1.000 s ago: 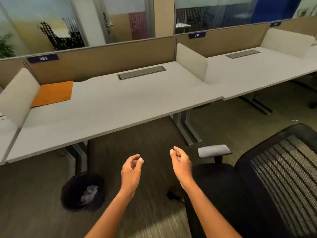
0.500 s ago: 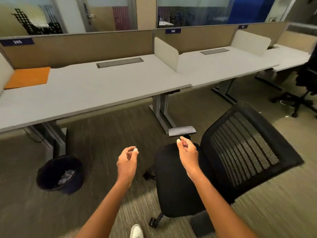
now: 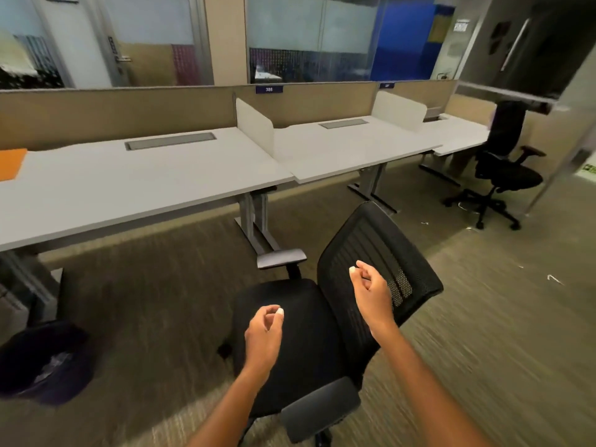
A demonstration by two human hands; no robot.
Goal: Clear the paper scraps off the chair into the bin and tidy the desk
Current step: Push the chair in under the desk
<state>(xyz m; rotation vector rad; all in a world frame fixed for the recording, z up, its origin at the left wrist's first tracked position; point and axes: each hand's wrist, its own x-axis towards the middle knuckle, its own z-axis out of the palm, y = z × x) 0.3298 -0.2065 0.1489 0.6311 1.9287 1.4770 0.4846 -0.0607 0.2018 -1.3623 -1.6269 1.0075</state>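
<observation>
A black mesh-back office chair (image 3: 380,253) stands in front of me, and its dark seat (image 3: 300,321) shows no paper scraps. My left hand (image 3: 263,333) hovers over the seat, fingers loosely curled in, holding nothing. My right hand (image 3: 371,288) hangs in front of the backrest, curled the same way and empty. The black bin (image 3: 45,366) sits on the floor at the lower left under the desk (image 3: 145,179), with crumpled paper inside. An orange sheet (image 3: 11,162) lies at the desk's far left.
A grey desk leg (image 3: 254,221) stands just beyond the chair's armrest (image 3: 280,258). A second black chair (image 3: 503,175) is at the far right. Small white scraps (image 3: 554,279) lie on the carpet to the right. White dividers (image 3: 254,127) separate the desks.
The view has swung right and back: the chair is now central and the bin has slid to the left edge. Both hands now hang over the chair, still empty.
</observation>
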